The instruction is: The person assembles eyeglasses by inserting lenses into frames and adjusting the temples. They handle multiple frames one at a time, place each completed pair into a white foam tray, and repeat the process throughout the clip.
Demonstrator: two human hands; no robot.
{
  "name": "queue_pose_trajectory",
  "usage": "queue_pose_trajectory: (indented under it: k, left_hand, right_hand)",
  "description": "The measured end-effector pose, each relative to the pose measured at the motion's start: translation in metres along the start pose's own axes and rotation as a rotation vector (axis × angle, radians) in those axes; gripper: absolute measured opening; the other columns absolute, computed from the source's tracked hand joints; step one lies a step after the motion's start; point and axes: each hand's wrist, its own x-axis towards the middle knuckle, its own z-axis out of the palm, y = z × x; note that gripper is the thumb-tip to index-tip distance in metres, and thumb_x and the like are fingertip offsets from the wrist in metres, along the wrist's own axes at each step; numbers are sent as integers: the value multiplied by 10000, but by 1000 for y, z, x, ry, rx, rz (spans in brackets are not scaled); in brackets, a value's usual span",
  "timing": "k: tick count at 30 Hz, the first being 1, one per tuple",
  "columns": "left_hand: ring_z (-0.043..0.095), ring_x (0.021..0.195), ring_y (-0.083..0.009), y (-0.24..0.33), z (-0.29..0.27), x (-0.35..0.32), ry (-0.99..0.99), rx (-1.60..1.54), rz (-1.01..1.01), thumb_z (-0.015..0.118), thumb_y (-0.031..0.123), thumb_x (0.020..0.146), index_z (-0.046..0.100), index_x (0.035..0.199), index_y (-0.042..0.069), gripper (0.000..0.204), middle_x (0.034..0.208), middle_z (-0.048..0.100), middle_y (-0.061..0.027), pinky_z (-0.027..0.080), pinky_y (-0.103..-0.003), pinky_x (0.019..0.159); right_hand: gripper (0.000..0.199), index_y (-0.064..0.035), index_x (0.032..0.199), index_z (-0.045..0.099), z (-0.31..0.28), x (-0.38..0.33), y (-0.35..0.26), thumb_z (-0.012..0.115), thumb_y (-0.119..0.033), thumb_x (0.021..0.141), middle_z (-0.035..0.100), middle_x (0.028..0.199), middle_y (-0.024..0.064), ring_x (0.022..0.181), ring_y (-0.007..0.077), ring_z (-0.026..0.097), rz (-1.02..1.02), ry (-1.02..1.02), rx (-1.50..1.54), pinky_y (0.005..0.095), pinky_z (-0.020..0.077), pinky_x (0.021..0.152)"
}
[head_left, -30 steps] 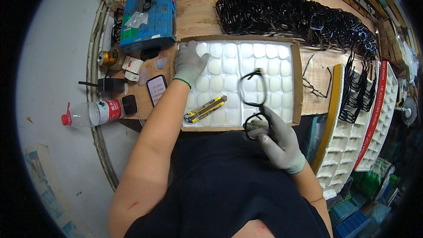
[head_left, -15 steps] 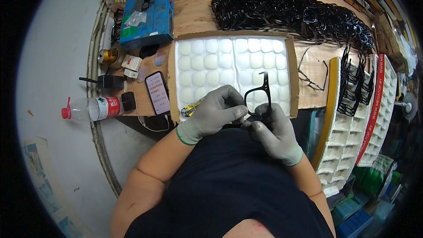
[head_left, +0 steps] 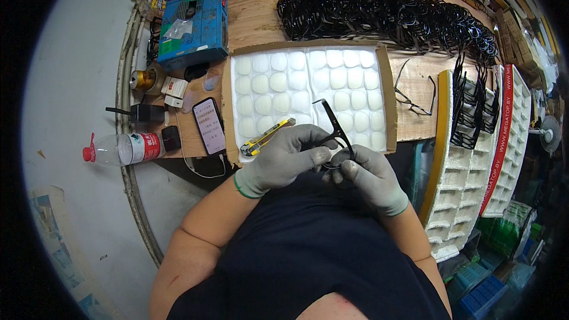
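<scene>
Glasses (head_left: pixel 333 121) sit between the left hand (head_left: pixel 284 162) and the right hand (head_left: pixel 376 181), both pinching them with gloved fingertips, by the near edge of the cardboard box (head_left: pixel 388 101).

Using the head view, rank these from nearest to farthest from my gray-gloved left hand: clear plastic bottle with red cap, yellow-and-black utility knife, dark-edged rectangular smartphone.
From your gray-gloved left hand:
1. Yellow-and-black utility knife: just above it.
2. Dark-edged rectangular smartphone: upper left.
3. Clear plastic bottle with red cap: far left.
</scene>
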Motion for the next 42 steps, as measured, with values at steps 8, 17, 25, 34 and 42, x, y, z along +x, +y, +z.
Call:
queue_pose_trajectory:
  k: [8, 17, 25, 34, 42]
  left_hand:
    - [522, 719, -74, -14, 2, 9, 145, 343, 125, 680, 176, 976, 725, 934, -14, 200, 817, 624, -8, 411, -252, 649]
    - [563, 763, -87, -6, 2, 4, 2, 513, 266, 698, 202, 961, 703, 1000, -21, 226, 820, 649, -24, 455, -257, 693]
    - [597, 766, -69, 2, 2, 6, -6, 493, 129, 678, 134, 960, 687, 1057, -25, 187, 855, 678, -33, 484, -233, 687]
    - [632, 755, -84, 7, 17, 10, 110, 614, 213, 680, 134, 943, 689, 1017, -24, 174, 819, 693, -52, 504, -250, 669]
    - [694, 735, -187, 12, 21, 19, 136, 864, 403, 706, 116, 910, 697, 998, -35, 175, 840, 719, -140, 551, -303, 690]
  right_hand:
    - [225, 58, 1084, 659, 0, 3, 5, 538, -122, 1025, 698, 846, 70, 786, 110, 641, -70, 155, -263, 257, 512, 724]
    - [221, 59, 1089, 681, -15, -1, 0, 553, -108, 1020, 712, 833, 66, 746, 91, 636, -35, 86, -238, 241, 509, 693]
    - [201, 80, 1073, 671, -3, 0, -2, 562, -68, 994, 724, 844, 87, 754, 105, 654, -136, 196, -230, 252, 524, 701]
    - [173, 88, 1045, 676, 2, -1, -12, 604, -45, 962, 740, 853, 125, 777, 128, 695, -226, 274, -346, 267, 556, 720]
    - [194, 64, 1088, 661, -5, 3, -14, 643, -49, 932, 737, 876, 148, 800, 170, 715, -260, 279, -408, 303, 561, 735]
